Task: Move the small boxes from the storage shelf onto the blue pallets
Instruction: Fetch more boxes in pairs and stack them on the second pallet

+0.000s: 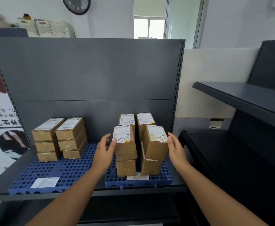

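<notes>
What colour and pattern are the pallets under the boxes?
Blue, perforated with rows of round holes, clearest on the left pallet in the head view.

Grey shelf (14,170) with 2 blue pallets: left pallet (60,168), right pallet (149,181).

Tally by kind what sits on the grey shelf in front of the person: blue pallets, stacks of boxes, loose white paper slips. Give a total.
Blue pallets: 2
Stacks of boxes: 6
Loose white paper slips: 2
Total: 10
</notes>
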Tool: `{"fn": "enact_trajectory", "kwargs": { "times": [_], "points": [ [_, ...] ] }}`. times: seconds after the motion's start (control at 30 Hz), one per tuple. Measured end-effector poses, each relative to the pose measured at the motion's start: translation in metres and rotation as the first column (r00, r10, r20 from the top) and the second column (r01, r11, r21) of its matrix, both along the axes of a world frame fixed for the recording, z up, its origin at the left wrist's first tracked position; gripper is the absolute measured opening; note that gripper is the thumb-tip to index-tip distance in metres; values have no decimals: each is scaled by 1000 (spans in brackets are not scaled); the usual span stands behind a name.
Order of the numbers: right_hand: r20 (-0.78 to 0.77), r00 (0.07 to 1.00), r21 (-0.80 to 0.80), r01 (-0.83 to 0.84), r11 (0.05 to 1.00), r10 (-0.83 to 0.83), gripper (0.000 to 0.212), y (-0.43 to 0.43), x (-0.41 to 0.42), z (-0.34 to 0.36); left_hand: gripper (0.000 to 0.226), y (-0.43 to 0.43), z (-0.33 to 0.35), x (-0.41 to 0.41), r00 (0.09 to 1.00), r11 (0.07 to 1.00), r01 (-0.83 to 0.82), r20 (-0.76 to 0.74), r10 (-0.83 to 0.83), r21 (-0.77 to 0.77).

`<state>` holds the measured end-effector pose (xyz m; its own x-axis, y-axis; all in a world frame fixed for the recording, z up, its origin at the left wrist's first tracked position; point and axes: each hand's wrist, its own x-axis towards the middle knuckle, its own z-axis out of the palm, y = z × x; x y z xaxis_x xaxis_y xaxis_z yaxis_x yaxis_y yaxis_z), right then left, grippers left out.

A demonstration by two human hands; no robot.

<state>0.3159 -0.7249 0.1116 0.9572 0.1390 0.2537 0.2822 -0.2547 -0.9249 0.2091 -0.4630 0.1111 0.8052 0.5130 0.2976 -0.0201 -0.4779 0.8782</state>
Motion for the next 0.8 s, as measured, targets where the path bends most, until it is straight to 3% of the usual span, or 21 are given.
{"fn": "enact_trajectory", "kwargs": {
  "times": [0.1, 0.23, 0.37, 0.53, 0.67, 0.8],
  "points": [
    [-90, 996, 87, 23, 996, -15, 25, 0, 6, -6, 42, 5, -11, 7, 1000, 997, -10, 15, 11, -72],
    [-223, 972, 172, 114, 978, -74, 33, -10, 15, -10, 32, 18, -26, 14, 995, 990, -70, -77, 61, -121],
    [-131, 985, -138, 92, 986, -110, 45, -27, 23, -21, 46, 29, -36, 9, 980, 995, -69, -192, 54, -69],
    [15, 1000, -474, -3, 880, 12, 63, -23, 22, -35, 79, 36, -45, 3, 941, 957, 74, -338, 26, 280],
    [-6, 997, -543, -64, 838, 72, 69, -8, 21, -45, 97, 33, -53, 10, 940, 929, 169, -337, -51, 329],
    [-45, 995, -566, -102, 818, 93, 85, 5, 18, -47, 92, 21, -49, 13, 964, 952, 151, -253, -82, 268]
  ]
}}
